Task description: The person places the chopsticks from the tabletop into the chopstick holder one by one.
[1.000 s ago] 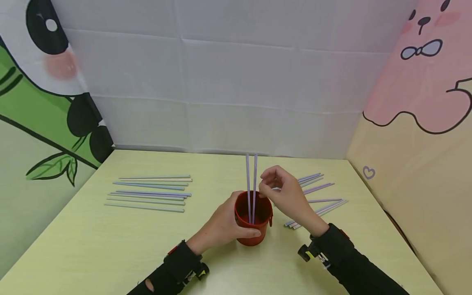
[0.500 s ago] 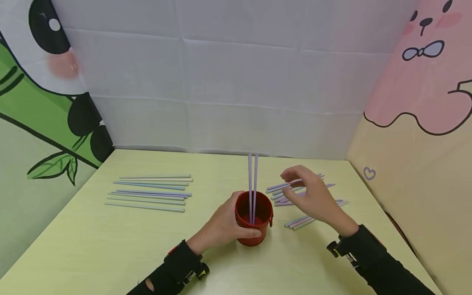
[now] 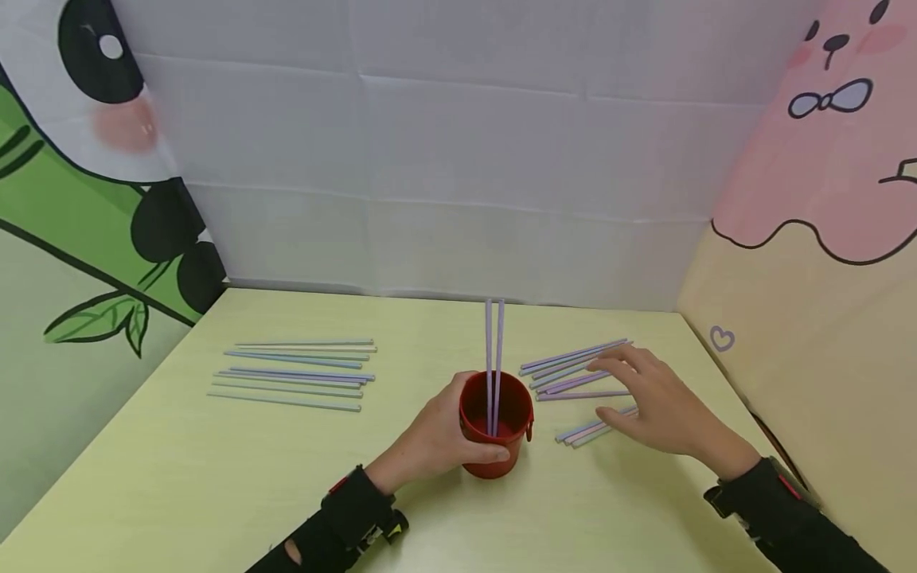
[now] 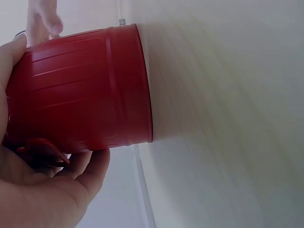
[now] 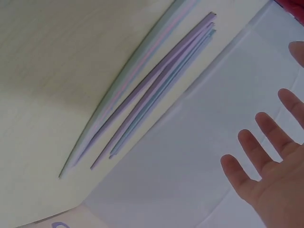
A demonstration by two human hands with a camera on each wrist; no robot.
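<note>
My left hand (image 3: 440, 430) grips a small red metal bucket (image 3: 517, 447) at the middle of the table, thumb across its near side. The left wrist view shows the bucket wall (image 4: 80, 90) with fingers curled round it. Two thin lilac sticks (image 3: 499, 342) stand upright inside, rising well above the rim. My right hand (image 3: 655, 406) hovers over the right-hand group of pastel sticks (image 3: 566, 358), thumb and fingers spread apart, nothing between them. A smaller bundle of sticks (image 3: 587, 430) lies nearer to me, partly hidden by that hand. In the right wrist view its fingers (image 5: 268, 128) are spread.
Several more pastel sticks (image 3: 301, 368) lie side by side on the left of the pale yellow table (image 3: 215, 485). A white cloth backdrop (image 3: 458, 159) closes off the back. Printed side panels (image 3: 809, 318) border the left and right table edges.
My right hand has moved from beside the bucket rim rightward to over the right-hand sticks, its fingers spreading. The left hand, bucket and two upright sticks have stayed nearly still.
</note>
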